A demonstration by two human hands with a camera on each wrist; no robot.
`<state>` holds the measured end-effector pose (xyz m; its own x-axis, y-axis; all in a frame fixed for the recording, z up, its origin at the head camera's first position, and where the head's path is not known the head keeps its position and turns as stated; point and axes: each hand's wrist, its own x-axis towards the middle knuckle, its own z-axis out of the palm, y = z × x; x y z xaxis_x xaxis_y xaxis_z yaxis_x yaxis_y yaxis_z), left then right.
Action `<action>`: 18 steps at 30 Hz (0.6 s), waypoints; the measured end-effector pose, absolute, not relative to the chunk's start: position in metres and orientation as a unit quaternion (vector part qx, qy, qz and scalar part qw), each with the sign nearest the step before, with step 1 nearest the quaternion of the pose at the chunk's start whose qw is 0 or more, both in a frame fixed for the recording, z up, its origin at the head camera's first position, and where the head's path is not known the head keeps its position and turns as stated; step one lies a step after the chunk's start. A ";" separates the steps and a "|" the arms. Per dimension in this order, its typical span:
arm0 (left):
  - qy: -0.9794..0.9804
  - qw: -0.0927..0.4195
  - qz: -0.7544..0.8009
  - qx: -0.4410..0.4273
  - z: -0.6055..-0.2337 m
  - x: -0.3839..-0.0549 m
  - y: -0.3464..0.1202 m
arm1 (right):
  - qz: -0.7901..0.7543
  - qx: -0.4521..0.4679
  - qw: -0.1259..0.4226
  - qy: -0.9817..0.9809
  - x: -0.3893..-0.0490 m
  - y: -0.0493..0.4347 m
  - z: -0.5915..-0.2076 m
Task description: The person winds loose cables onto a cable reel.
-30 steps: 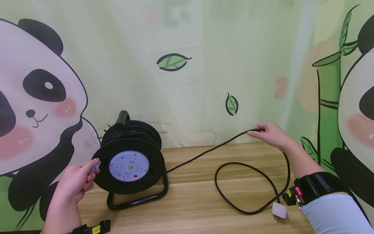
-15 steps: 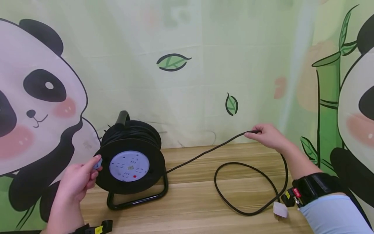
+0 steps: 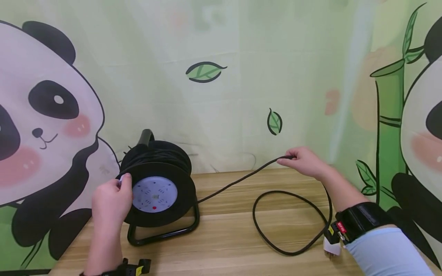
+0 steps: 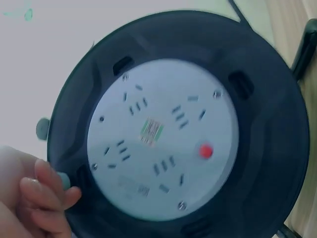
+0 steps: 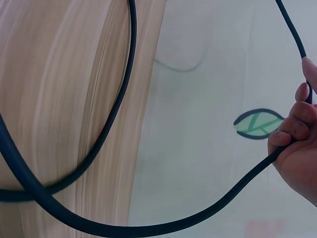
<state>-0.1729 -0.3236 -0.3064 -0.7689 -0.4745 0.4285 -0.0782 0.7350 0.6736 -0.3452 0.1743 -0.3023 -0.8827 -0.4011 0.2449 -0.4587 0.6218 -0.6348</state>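
A black cable reel [image 3: 188, 191] with a round white socket panel [image 3: 154, 194] stands on the left of the table in the head view. My left hand [image 3: 112, 199] grips the small pale blue knob [image 3: 121, 179] at the left of the reel's front disc. In the left wrist view, curled fingers partly hide that knob [image 4: 64, 180]. Black cable [image 3: 238, 185] rises from the reel to my right hand [image 3: 305, 163], which pinches it above the table's back edge. The right wrist view shows the right hand's [image 5: 297, 131] fingers curled round the cable [image 5: 218, 203].
Slack cable [image 3: 253, 214] lies in a loop on the wooden table [image 3: 224, 237], ending at a white plug [image 3: 332, 246] near the right wrist. A black tube stand [image 3: 165, 237] carries the reel. Behind hangs a green panda-print curtain [image 3: 238, 88].
My left hand has moved up and right with the knob, and the reel's disc has turned clockwise. The right hand has shifted left with the cable towards the reel.
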 end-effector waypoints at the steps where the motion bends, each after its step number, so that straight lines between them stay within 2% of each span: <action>1: -0.883 0.317 -0.311 0.154 -0.307 -0.174 -0.319 | 0.364 0.241 0.040 -0.899 -0.346 0.173 -0.304; 5: -0.893 0.351 -0.245 0.140 -0.308 -0.177 -0.303 | 0.369 0.244 0.040 -0.896 -0.347 0.164 -0.306; 12: -0.907 0.365 -0.166 0.126 -0.303 -0.176 -0.281 | 0.373 0.247 0.040 -0.893 -0.347 0.152 -0.306; 18: -0.903 0.378 -0.167 0.117 -0.302 -0.180 -0.269 | 0.375 0.249 0.036 -0.892 -0.348 0.144 -0.309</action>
<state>-0.1802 -0.2689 -0.3019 -0.6871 -0.3375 0.6435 -0.0856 0.9170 0.3895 -0.3482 0.1443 -0.3090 -0.8733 -0.4177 0.2509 -0.4715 0.5942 -0.6516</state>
